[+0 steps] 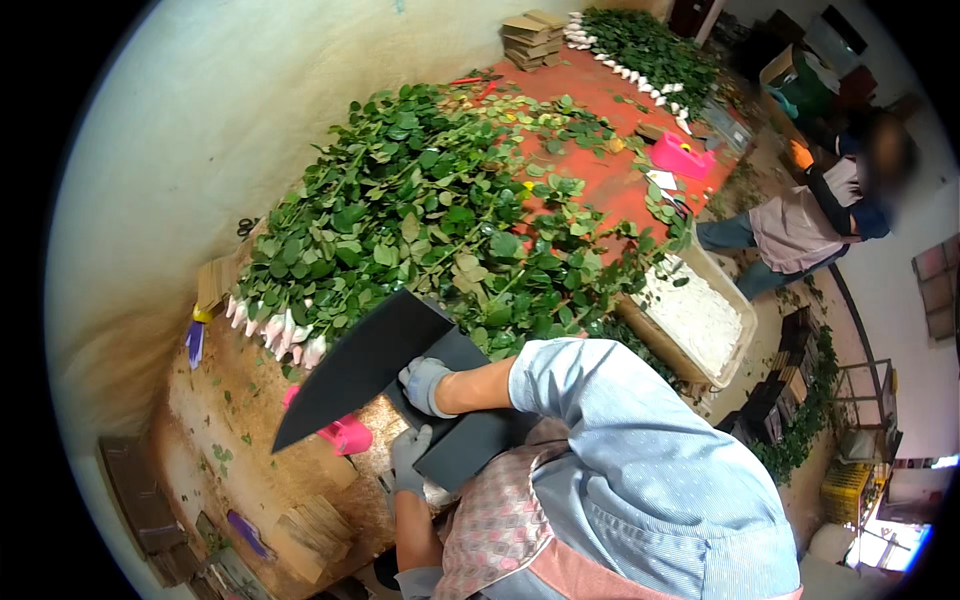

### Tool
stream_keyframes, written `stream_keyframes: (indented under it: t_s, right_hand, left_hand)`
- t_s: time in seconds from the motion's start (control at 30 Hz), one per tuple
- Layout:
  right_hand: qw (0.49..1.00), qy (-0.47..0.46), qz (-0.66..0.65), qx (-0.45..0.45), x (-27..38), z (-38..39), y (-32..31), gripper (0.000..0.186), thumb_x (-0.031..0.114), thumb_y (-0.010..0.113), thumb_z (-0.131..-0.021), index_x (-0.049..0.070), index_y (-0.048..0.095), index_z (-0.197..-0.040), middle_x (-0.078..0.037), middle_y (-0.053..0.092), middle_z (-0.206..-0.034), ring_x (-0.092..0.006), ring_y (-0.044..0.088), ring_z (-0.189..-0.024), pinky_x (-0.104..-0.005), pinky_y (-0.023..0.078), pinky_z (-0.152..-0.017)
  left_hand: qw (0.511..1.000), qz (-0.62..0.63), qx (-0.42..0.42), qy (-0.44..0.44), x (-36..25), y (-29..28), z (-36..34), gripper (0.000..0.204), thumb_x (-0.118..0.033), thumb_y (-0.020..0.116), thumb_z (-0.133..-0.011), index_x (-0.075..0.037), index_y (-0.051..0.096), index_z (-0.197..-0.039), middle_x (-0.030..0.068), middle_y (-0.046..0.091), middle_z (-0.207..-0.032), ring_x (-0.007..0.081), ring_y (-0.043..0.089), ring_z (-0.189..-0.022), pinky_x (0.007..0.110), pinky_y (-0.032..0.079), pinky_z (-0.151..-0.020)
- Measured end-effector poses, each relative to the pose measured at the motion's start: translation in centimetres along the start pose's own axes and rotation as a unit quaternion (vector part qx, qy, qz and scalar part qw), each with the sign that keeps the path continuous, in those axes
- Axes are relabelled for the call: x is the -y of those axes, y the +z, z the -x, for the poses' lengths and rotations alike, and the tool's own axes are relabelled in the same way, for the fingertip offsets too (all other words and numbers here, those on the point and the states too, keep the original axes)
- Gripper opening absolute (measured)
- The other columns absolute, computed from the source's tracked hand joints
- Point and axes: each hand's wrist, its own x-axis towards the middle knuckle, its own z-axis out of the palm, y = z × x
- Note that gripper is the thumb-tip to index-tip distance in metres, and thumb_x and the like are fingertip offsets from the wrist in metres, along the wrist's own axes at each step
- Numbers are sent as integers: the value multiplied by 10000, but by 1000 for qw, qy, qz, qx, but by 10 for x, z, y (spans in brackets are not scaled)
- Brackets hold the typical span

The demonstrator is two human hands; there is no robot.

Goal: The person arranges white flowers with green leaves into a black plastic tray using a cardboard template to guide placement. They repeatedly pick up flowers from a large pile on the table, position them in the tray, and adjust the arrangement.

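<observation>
Head view: a dark grey sheet (pixel 385 375), looking like stiff card or plastic, is held over the near edge of the counter (pixel 240 420). The right hand (pixel 427 385), in a grey glove, is closed on the sheet near its middle, thumb underneath. The left hand (pixel 408 458), also gloved, is closed on the sheet's lower edge, fingers wrapped over it. Both grips are tight on the sheet; nothing else is held.

The sheet is tilted, with its pointed corner reaching out to the left above a pink tape dispenser (pixel 343 433). Just behind it lies a large pile of leafy rose stems (pixel 430 220), with pale wrapped flower heads (pixel 275 330) pointing toward the near-left edge. Stacks of brown card (pixel 315 530) sit at the near end of the counter. A second pink dispenser (pixel 682 157) and another row of stems (pixel 650 45) lie at the far end. A white tray (pixel 700 320) stands to the right, and another person (pixel 800 215) is seated beyond it.

Risk, as judged: the flower heads could be bruised if the sheet's edge is swung into them; the sheet could buckle or slip in the gloves; the dispenser could be knocked by the low corner.
</observation>
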Motion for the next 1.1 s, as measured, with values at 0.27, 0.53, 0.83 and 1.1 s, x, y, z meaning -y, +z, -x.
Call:
stream_keyframes:
  t_s: [0.27,0.53,0.83,1.1]
  right_hand:
    - [998,9,7,-63,10,-3,18,322,276,545,-939,121,702,-1173,-183,579,-1207,-441,589,-1074,-483,560,-568]
    - [998,42,-8,-41,3,1,9,303,290,636,-827,147,728,-1079,-81,606,-1181,-329,598,-1053,-424,542,-614]
    - [995,18,42,-84,16,-25,48,356,284,587,-873,104,719,-1150,-121,640,-1132,-380,627,-995,-451,502,-558]
    - [999,13,42,24,2,0,12,394,299,611,-870,110,683,-1208,-158,553,-1268,-388,580,-1098,-415,508,-619]
  left_hand:
    - [999,-36,-1,-31,24,-16,-4,371,-349,736,-889,20,727,-859,109,676,-701,166,613,-644,347,486,-632]
    - [837,-296,-88,451,-235,-45,42,431,-152,724,-831,0,627,-1222,199,640,-1157,403,597,-1057,453,495,-922]
    - [904,-312,245,161,-247,-21,-76,651,-526,491,-1008,76,634,-1211,197,715,-1079,349,651,-1057,406,468,-992]
    - [937,-52,290,-186,-234,1,-120,730,-626,433,-1010,50,708,-1024,114,723,-961,226,651,-892,350,479,-838]
